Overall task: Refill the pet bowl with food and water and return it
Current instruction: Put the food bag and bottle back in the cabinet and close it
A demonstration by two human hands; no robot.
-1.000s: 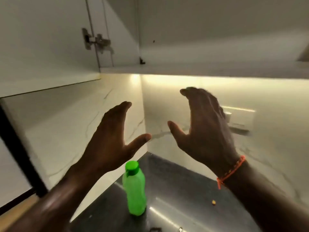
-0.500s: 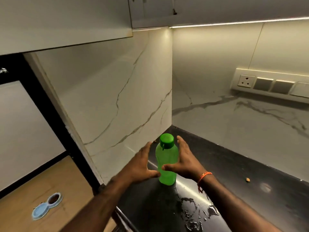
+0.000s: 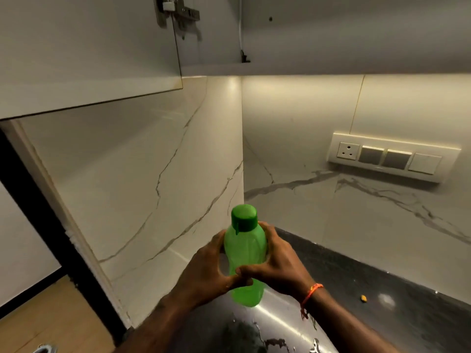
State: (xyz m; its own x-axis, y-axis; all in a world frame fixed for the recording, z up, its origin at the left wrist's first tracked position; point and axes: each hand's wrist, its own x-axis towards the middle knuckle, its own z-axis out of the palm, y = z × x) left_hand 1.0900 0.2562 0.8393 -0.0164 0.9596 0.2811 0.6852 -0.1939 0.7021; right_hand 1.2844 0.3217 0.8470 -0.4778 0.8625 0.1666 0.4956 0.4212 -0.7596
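Note:
A green plastic bottle (image 3: pixel 245 250) with a closed green cap stands upright on the dark countertop (image 3: pixel 356 289), near the corner of the marble walls. My left hand (image 3: pixel 204 271) grips its left side and my right hand (image 3: pixel 277 266) grips its right side, the thumbs meeting in front of the bottle. At the bottom left edge, on the wooden floor, a small piece of the pet bowl (image 3: pixel 46 349) shows; the rest is cut off.
Spilled water (image 3: pixel 254 335) lies on the countertop in front of the bottle. A small yellow crumb (image 3: pixel 364 298) lies to the right. A socket and switch panel (image 3: pixel 390 156) is on the back wall. An open cabinet door (image 3: pixel 89 47) hangs overhead at left.
Both hands came down from the open cabinet to the green bottle and closed round it. The view has tilted up, so the pet bowl on the floor is nearly out of frame.

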